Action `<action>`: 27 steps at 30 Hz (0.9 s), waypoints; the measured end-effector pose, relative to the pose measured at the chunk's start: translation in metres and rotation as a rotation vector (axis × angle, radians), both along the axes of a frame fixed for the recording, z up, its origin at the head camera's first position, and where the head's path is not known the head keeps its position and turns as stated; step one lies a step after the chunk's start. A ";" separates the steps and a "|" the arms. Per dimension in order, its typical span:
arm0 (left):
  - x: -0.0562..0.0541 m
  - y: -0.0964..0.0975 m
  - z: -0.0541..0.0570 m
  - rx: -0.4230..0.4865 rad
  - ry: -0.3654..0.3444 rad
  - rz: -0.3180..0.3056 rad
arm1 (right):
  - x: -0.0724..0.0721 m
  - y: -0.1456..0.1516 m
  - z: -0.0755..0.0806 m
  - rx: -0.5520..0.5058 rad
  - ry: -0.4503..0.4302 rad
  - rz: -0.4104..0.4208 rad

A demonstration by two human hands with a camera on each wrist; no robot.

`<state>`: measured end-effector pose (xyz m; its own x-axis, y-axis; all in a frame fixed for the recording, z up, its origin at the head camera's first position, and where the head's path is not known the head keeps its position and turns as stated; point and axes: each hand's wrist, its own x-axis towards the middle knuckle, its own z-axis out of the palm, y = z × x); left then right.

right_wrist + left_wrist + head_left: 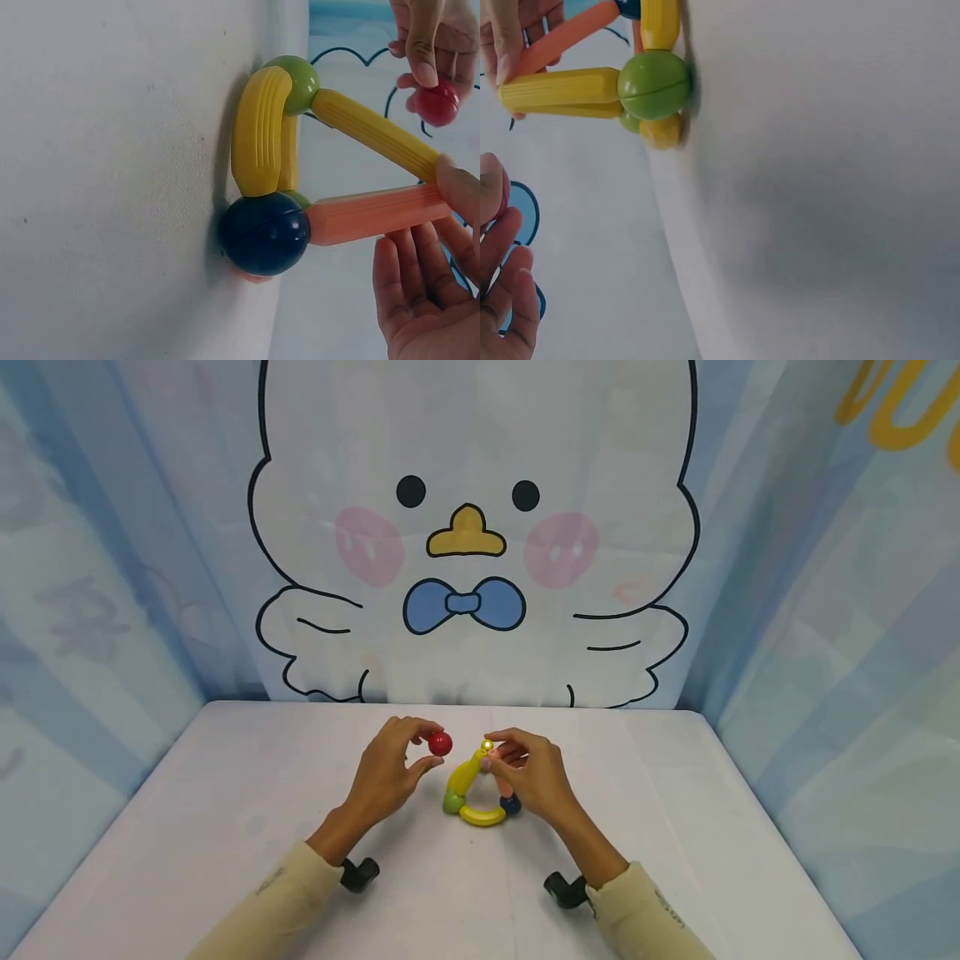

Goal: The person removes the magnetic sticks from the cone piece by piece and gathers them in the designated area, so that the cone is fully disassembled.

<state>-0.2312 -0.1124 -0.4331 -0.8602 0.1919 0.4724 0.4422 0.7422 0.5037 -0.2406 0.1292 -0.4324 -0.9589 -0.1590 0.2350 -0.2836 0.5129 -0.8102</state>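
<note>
My left hand [384, 774] pinches a glossy red ball [440, 743] between thumb and fingertips, raised beside a small frame of toy rods and balls. My right hand [542, 774] pinches the upper ends of a straight yellow rod [375, 131] and an orange rod [375, 215], which lean together at the top of that frame. Below, a curved yellow rod [256, 142] joins a green ball [656, 86] to a dark blue ball [265, 234], low at the tabletop. Farther back, another green ball and more rods are partly hidden behind these.
The frame stands on a white table [637, 852] with its far edge close behind the hands. A curtain printed with a cartoon figure [465, 668] hangs behind, with blue patterned curtains [97, 610] at the sides. Both wrists carry black camera mounts [362, 875].
</note>
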 end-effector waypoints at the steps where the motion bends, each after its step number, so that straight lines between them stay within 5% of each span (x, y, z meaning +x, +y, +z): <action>1: 0.001 -0.003 -0.001 -0.004 0.000 0.003 | 0.000 0.000 0.000 -0.002 -0.001 -0.001; 18: 0.012 -0.077 -0.023 -0.090 -0.064 0.069 | 0.002 -0.001 0.002 -0.014 -0.003 -0.007; 27: 0.012 -0.110 -0.027 -0.139 -0.190 0.109 | 0.001 0.000 0.000 -0.013 0.000 -0.005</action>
<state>-0.2196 -0.2220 -0.4603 -0.9502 0.1451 0.2756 0.2629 0.8481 0.4599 -0.2397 0.1290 -0.4324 -0.9597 -0.1512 0.2368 -0.2809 0.5039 -0.8168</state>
